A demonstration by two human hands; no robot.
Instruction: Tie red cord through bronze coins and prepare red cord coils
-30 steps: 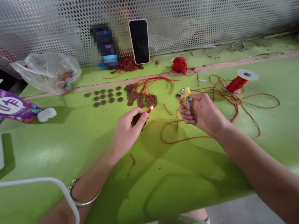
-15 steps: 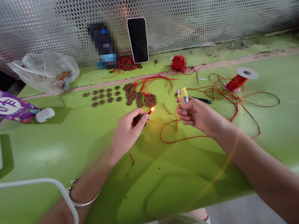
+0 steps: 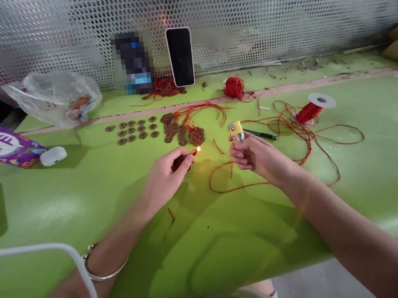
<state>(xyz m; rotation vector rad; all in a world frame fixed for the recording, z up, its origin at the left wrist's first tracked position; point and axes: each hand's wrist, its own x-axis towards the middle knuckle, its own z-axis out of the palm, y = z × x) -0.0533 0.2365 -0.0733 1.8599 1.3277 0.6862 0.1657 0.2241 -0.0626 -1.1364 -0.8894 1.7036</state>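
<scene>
A small flame burns at the tip of a red cord (image 3: 194,153) that sticks out between the thumb and fingers of my left hand (image 3: 169,173). That hand is closed around a dark, coin-like piece, mostly hidden by the fingers. To the right, my right hand (image 3: 256,155) grips a yellow lighter (image 3: 236,132) upright, apart from the flame. Just beyond my left hand lie brown coins tied with red cord (image 3: 196,136). Rows of loose brown coins (image 3: 141,128) sit to their left. A short cord scrap (image 3: 171,215) rests nearer to me.
A spool of red cord (image 3: 309,111) with loose loops and a dark pen (image 3: 261,134) lie on the right. Behind are a red cord ball (image 3: 234,88) and a phone (image 3: 180,57) against the perforated panel. A plastic bag (image 3: 54,97) and purple carton (image 3: 3,145) stand left.
The view has shifted slightly, so the whole scene sits a little further left. The cord tip still burns; both hands keep their holds.
</scene>
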